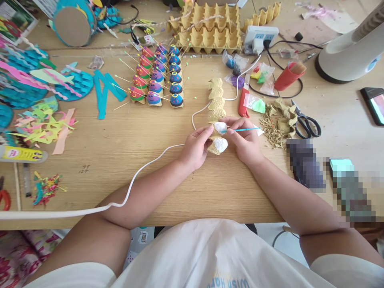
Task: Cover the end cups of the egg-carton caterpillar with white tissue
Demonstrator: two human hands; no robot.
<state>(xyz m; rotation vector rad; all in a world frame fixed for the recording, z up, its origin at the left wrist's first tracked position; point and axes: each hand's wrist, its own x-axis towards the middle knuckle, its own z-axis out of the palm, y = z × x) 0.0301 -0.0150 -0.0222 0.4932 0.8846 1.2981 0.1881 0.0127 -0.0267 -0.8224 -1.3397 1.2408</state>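
A yellow-brown egg-carton strip point(216, 104) runs away from me in the middle of the table. At its near end, white soft clay point(220, 145) covers one bump, and a second white patch point(220, 127) sits just beyond it. My left hand point(196, 146) is closed on the strip's left side, thumb and fingers pinching it by the clay. My right hand point(246, 140) grips a thin blue stick-like tool point(246, 129), its left end at the farther white patch. That hand's far fingers reach around the strip's right side. A white scrap shows behind the right hand.
Painted carton cones point(154, 82) with pins stand in rows at the back left. Right of my hands lie a red-handled cutter point(243, 102), torn carton bits point(277, 120), scissors point(309, 123) and phones. A white cable point(144, 164) crosses my left arm. Egg trays point(210, 30) lie behind.
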